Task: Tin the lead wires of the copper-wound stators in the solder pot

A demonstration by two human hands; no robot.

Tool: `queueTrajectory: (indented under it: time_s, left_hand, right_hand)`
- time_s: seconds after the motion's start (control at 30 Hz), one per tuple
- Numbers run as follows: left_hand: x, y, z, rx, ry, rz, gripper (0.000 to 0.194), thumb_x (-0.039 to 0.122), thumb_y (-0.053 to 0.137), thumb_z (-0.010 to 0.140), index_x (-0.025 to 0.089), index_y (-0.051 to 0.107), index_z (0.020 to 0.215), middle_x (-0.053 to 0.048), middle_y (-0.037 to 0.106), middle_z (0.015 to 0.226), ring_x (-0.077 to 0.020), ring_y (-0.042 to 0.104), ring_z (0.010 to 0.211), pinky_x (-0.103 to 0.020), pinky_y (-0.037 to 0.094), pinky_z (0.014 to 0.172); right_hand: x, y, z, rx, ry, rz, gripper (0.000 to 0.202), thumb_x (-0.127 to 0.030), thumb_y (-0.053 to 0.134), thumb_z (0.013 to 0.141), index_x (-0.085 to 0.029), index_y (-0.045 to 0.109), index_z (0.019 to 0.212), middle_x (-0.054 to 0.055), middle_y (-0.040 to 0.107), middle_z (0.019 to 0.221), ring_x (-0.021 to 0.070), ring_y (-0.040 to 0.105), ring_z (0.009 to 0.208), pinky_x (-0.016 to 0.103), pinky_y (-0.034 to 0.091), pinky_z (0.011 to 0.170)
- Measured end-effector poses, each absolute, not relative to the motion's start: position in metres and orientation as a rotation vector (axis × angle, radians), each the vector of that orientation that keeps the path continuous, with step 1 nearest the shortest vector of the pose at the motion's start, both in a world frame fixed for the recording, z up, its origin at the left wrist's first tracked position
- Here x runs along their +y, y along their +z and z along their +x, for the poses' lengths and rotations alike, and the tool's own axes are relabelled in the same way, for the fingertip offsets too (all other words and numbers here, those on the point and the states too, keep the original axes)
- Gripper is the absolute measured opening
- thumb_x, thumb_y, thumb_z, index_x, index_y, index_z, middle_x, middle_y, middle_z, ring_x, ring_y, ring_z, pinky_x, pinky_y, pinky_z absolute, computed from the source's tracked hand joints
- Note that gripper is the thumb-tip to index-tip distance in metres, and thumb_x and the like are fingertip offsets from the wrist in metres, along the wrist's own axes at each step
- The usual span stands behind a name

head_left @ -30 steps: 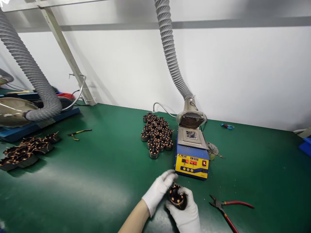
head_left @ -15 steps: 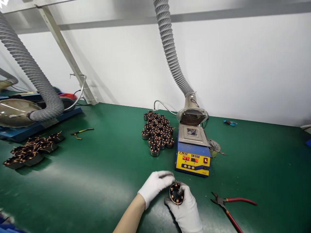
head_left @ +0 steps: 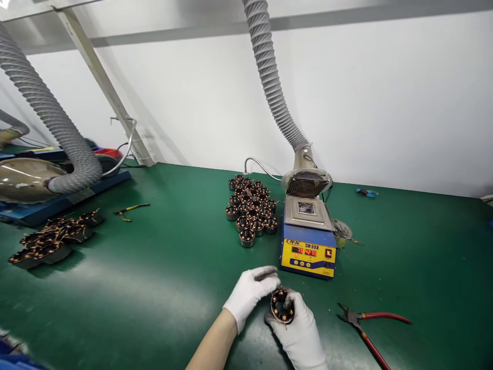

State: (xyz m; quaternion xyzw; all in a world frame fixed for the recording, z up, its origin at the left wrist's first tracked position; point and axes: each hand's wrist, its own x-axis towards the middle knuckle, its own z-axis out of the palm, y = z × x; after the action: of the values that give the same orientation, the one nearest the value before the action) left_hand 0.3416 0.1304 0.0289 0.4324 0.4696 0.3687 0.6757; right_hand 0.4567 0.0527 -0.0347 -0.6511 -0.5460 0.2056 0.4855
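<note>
My right hand (head_left: 302, 326), in a white glove with darkened fingertips, grips a ring-shaped motor stator (head_left: 283, 319) wound with copper. Its thumb lies on the outside, while a finger reaches into the black-lined opening. The stator's open face is tilted up toward me. At its upper left edge, my gloved left hand (head_left: 252, 290) has its fingertips closed together near a thin wire; whatever they pinch is too small to make out. Behind both hands stands a blue and yellow solder pot (head_left: 308, 254) with lit red digits and a square molten surface on top.
Several stators (head_left: 247, 237) stand grouped left of the pot, and another cluster (head_left: 56, 252) lies far left. Red-handled cutters (head_left: 352, 317) rest at right. Yellow-handled pliers (head_left: 131, 209) lie at left. An exhaust hose (head_left: 265, 61) hangs over the pot, beside a small cup (head_left: 341, 239).
My view has shifted slightly, moving the bench things a little. Both hands stay at the stator, with the left fingertips close to its upper edge. The pot's displayed digits differ.
</note>
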Motion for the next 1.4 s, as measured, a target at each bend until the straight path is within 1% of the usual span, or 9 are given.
queueTrajectory:
  time_s: [0.17,0.47,0.6,0.73,0.8,0.97,1.17,1.27,1.4]
  left_hand:
    - [0.122,0.022,0.352,1.06,0.786,0.922,0.033,0.03,0.076,0.048,0.01,0.068,0.072,-0.004,0.064,0.063,-0.0162,0.055,0.061,-0.027,0.041,0.062]
    - [0.119,0.016,0.356,1.079,0.843,0.906,0.02,0.025,0.072,0.047,0.014,0.06,0.057,-0.001,0.059,0.055,-0.0132,0.052,0.053,-0.024,0.038,0.054]
    - [0.12,0.016,0.354,1.046,0.891,0.858,0.023,0.027,0.072,0.048,0.015,0.056,0.06,-0.001,0.061,0.058,-0.0137,0.054,0.055,-0.024,0.041,0.057]
    - [0.125,0.021,0.349,1.031,0.951,0.841,0.033,0.036,0.072,0.057,0.016,0.059,0.079,-0.004,0.068,0.08,-0.0176,0.06,0.081,-0.026,0.044,0.077]
    - [0.125,0.022,0.35,1.02,0.899,0.876,0.039,0.034,0.075,0.056,0.014,0.063,0.087,-0.007,0.069,0.087,-0.0203,0.061,0.086,-0.027,0.044,0.079]
    - [0.123,0.017,0.362,1.015,0.869,0.909,0.021,0.025,0.072,0.052,0.011,0.068,0.066,-0.006,0.066,0.062,-0.0203,0.06,0.062,-0.029,0.045,0.06]
    - [0.139,0.022,0.336,1.041,0.941,0.966,0.041,0.041,0.068,0.063,0.013,0.067,0.093,-0.008,0.069,0.086,-0.0203,0.061,0.085,-0.028,0.043,0.084]
    - [0.139,0.028,0.323,0.988,0.682,1.095,0.033,0.031,0.075,0.058,0.012,0.071,0.085,-0.008,0.07,0.083,-0.0222,0.061,0.078,-0.03,0.045,0.075]
    - [0.13,0.03,0.328,0.943,0.597,1.121,0.015,0.024,0.068,0.06,0.013,0.072,0.07,-0.003,0.068,0.067,-0.0176,0.058,0.065,-0.027,0.044,0.066]
  right_hand:
    - [0.052,-0.03,0.457,-1.341,0.498,-1.6,0.032,-0.03,0.071,0.058,-0.023,0.054,0.085,0.008,0.069,0.08,0.0242,0.064,0.069,0.033,0.051,0.061]
    - [0.051,-0.033,0.456,-1.411,0.436,-1.628,0.028,-0.033,0.069,0.063,-0.024,0.047,0.077,0.004,0.065,0.067,0.0196,0.06,0.054,0.03,0.048,0.052]
    - [0.051,-0.032,0.457,-1.413,0.494,-1.635,0.029,-0.032,0.069,0.062,-0.024,0.049,0.082,0.006,0.067,0.076,0.0209,0.063,0.062,0.031,0.05,0.058]
    - [0.051,-0.032,0.458,-1.391,0.547,-1.669,0.034,-0.028,0.07,0.059,-0.023,0.05,0.086,0.007,0.068,0.085,0.0215,0.063,0.068,0.032,0.051,0.063]
    - [0.051,-0.032,0.458,-1.392,0.547,-1.671,0.034,-0.028,0.07,0.059,-0.023,0.051,0.086,0.007,0.068,0.085,0.0213,0.063,0.068,0.031,0.051,0.062]
    - [0.051,-0.029,0.46,-1.419,0.55,-1.663,0.03,-0.028,0.07,0.057,-0.024,0.048,0.076,0.003,0.067,0.073,0.0205,0.062,0.063,0.03,0.05,0.059]
    - [0.05,-0.028,0.459,-1.443,0.558,-1.647,0.031,-0.028,0.069,0.059,-0.023,0.051,0.085,0.008,0.068,0.086,0.0224,0.063,0.069,0.033,0.051,0.064]
    - [0.05,-0.029,0.459,-1.431,0.559,-1.631,0.03,-0.027,0.068,0.059,-0.023,0.051,0.084,0.008,0.068,0.089,0.0223,0.063,0.071,0.033,0.051,0.065]
    - [0.05,-0.028,0.459,-1.434,0.567,-1.643,0.029,-0.026,0.068,0.059,-0.024,0.049,0.08,0.005,0.067,0.081,0.0212,0.062,0.067,0.032,0.05,0.063]
